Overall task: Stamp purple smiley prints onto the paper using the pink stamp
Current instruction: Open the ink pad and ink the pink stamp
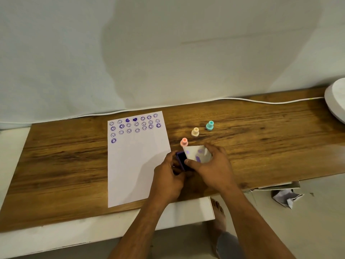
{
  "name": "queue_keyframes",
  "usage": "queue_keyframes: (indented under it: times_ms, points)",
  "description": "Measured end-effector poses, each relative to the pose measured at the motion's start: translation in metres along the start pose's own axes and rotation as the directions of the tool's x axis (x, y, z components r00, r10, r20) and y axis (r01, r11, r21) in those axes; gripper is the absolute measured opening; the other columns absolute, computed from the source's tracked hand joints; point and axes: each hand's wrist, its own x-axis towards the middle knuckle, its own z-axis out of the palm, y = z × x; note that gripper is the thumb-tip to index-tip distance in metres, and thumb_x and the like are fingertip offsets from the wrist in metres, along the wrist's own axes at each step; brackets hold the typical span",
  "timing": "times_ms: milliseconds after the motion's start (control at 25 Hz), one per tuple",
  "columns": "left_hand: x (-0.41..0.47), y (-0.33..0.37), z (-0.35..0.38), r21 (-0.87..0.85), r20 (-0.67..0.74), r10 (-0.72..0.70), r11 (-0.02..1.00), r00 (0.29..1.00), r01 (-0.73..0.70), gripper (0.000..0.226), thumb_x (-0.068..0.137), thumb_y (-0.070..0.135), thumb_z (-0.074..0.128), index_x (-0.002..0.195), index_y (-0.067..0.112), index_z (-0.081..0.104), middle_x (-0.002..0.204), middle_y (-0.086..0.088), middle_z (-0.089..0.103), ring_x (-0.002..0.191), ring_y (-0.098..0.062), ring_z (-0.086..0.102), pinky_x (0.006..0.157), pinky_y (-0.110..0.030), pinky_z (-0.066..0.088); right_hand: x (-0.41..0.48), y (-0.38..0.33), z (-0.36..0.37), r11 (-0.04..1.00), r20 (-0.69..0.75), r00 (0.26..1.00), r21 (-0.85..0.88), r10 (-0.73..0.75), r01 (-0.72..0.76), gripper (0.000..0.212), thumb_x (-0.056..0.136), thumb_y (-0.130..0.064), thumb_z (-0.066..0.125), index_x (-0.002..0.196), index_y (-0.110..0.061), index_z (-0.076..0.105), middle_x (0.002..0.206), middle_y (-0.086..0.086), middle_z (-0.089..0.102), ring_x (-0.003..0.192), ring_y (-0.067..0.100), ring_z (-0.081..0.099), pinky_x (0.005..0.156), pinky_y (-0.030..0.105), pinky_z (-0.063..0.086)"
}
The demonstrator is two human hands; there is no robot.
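While both hands [192, 165] grip the ink pad [181, 160], the pink stamp [184, 142] stands upright.

Bare forearms, no sleeves; a bare foot [218, 212] below grey trouser leg [226, 243].

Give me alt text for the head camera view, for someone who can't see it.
Both hands, left hand and right hand, hold a purple ink pad and its stained lid beside a paper with purple smiley prints. The pink stamp stands untouched on the wooden table.
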Motion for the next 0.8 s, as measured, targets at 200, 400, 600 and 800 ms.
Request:
queue_keyframes:
  times_ms: [200,400,600,800]
  points:
    - [-0.001,0.000,0.000,0.034,0.009,0.016,0.999,1.000,-0.017,0.074,0.083,0.030,0.083,0.144,0.043,0.044,0.106,0.022,0.064,0.089,-0.004,0.067,0.074,-0.011,0.055,0.018,0.015,-0.018,0.989,-0.147,0.989,-0.144,0.014,-0.036,0.094,0.078,-0.062,0.079,0.154,-0.020,0.042,0.152,0.005,0.050,0.137,0.028,0.046,0.105,0.048,0.051]
    - [-0.001,-0.001,-0.001,0.093,0.014,0.045,0.995,0.999,-0.047,0.076,0.083,0.040,0.081,0.148,0.041,0.041,0.097,0.026,0.060,0.086,-0.004,0.066,0.061,-0.004,0.050,0.034,0.042,-0.028,0.943,-0.176,0.984,-0.318,0.039,-0.094,0.093,0.087,-0.056,0.072,0.160,-0.018,0.029,0.165,0.009,0.033,0.148,0.033,0.035,0.115,0.052,0.039]
    - [-0.001,0.001,0.000,0.150,0.020,0.053,0.987,0.998,-0.056,0.077,0.084,0.044,0.078,0.151,0.041,0.039,0.094,0.023,0.060,0.084,-0.006,0.065,0.066,-0.011,0.054,0.035,0.053,-0.026,0.911,-0.087,0.996,-0.410,0.013,-0.048,0.089,0.094,-0.053,0.064,0.163,-0.022,0.016,0.170,0.009,0.017,0.154,0.032,0.021,0.122,0.051,0.030]
    - [-0.003,-0.002,0.000,0.320,0.031,0.086,0.943,0.996,-0.091,0.076,0.086,0.049,0.074,0.152,0.037,0.039,0.091,0.011,0.068,0.082,-0.013,0.068,0.072,-0.013,0.051,0.032,0.049,-0.025,0.910,-0.066,0.998,-0.414,-0.012,-0.016,0.092,0.091,-0.056,0.065,0.163,-0.025,0.015,0.170,0.009,0.012,0.154,0.033,0.018,0.120,0.055,0.033]
